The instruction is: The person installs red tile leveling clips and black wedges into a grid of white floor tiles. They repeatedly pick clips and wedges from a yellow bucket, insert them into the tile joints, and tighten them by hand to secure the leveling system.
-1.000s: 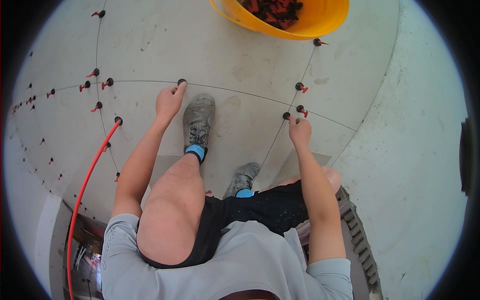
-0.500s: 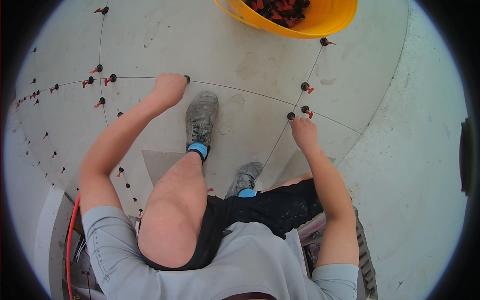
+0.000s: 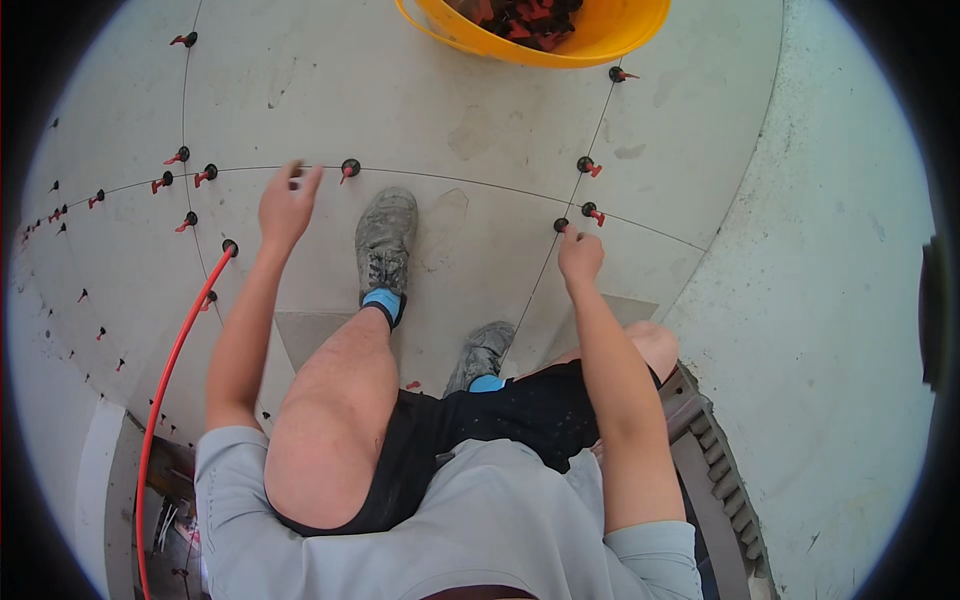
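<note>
My left hand (image 3: pixel 287 210) hovers over the floor with fingers apart and nothing in them. To its right, a tile leveler (image 3: pixel 350 168) with a black round cap and red T-handle stands in the curved joint line. My right hand (image 3: pixel 580 256) is closed at another tile leveler (image 3: pixel 561 226), just below where two joints cross at the right. Its fingers cover that leveler's red handle; the black cap shows. Close by stand two more levelers, one beside the crossing (image 3: pixel 591 211) and one above it (image 3: pixel 587 165).
A yellow bucket (image 3: pixel 560 55) full of red and black levelers stands at the far side. Several levelers line the joints at left, one of them (image 3: pixel 209 173) by the left crossing. A red hose (image 3: pixel 160 400) runs up the left side. My shoes (image 3: pixel 386 240) rest on the tiles.
My left hand has let go of the leveler in the curved joint, moved left and opened; the red handle now shows. My right hand stays at its leveler. The view has shifted slightly.
</note>
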The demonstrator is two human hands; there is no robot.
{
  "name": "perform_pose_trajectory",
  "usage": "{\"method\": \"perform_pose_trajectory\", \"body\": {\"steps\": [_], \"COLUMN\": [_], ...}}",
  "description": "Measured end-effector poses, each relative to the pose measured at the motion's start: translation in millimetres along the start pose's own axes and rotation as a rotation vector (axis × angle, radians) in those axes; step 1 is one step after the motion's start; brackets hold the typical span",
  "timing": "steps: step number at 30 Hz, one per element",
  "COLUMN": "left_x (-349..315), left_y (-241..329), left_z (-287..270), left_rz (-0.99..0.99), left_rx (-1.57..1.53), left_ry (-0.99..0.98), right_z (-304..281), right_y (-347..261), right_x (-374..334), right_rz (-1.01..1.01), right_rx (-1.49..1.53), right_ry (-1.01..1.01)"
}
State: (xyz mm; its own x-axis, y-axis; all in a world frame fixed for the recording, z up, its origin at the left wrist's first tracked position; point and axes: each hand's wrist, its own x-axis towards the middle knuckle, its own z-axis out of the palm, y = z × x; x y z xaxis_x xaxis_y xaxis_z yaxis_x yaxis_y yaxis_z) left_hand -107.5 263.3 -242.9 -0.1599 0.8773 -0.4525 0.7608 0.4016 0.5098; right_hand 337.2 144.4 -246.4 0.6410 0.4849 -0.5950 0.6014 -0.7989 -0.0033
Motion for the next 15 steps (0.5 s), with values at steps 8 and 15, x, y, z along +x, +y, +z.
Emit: {"method": "perform_pose_trajectory", "body": {"steps": [8, 15], "left_x": [-84.4, -77.8], "left_y": [-72.1, -64.7], "left_z": [36.2, 34.7], "left_rz": [-0.212, -0.308], "left_rx": [0.564, 0.515], "left_ry": [-0.092, -0.156], "right_z": [15.2, 31.9], "right_y": [27.4, 7.1], "right_x": [14.9, 16.8], "right_rz": [-0.288, 0.684], "right_rx": [-0.208, 0.975], "right_ry": [0.006, -0.193]}}
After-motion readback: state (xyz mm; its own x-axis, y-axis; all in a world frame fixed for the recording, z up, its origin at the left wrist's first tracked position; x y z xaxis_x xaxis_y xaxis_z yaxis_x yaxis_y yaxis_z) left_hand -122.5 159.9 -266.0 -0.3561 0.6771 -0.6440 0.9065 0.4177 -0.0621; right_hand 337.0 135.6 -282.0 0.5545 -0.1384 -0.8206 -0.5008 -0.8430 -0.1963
